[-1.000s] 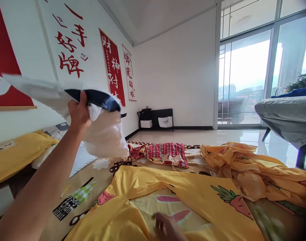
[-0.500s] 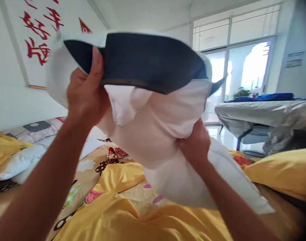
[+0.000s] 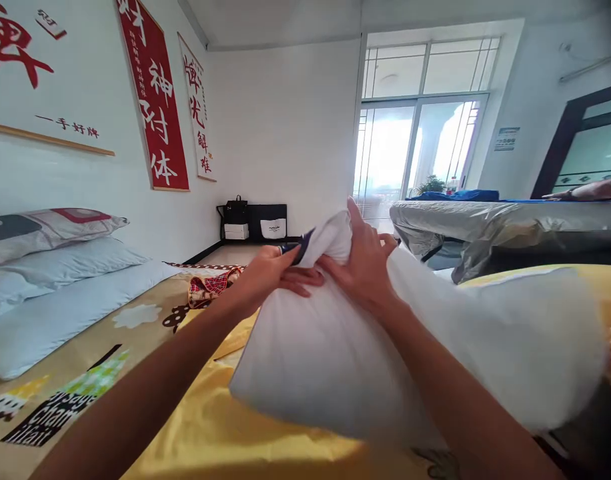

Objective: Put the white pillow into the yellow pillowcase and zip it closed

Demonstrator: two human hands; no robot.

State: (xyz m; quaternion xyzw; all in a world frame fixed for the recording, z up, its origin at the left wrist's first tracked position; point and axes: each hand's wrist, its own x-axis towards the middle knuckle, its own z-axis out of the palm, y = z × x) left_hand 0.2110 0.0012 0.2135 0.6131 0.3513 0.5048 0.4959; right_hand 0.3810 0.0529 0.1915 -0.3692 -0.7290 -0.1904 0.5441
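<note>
A white pillow (image 3: pixel 330 373) in white cloth leans over the yellow fabric in front of me. Its top end is bunched into a fold (image 3: pixel 330 237), with a narrow dark navy edge (image 3: pixel 300 250) showing beside it. My left hand (image 3: pixel 280 270) is closed on this navy edge, some fingers lying against the white cloth. My right hand (image 3: pixel 360 267) grips the bunched white cloth from the right, one finger pointing up. More white bulk (image 3: pixel 505 340) spreads out to the right; I cannot tell whether it belongs to the same piece.
Yellow satiny fabric (image 3: pixel 205 420) covers a patterned bed sheet (image 3: pixel 140 347). White pillows (image 3: pixel 70 320) and a patterned pillow (image 3: pixel 50 230) lie on the left. A plastic-covered table (image 3: pixel 510 220) stands at the right, with another person's hand (image 3: pixel 595 191) on it. Black bags (image 3: pixel 255 220) are by the far wall.
The white pillow has come down and is now more upright. Its wide navy band has folded away to a narrow edge. My hands have drawn close together. The view has turned right.
</note>
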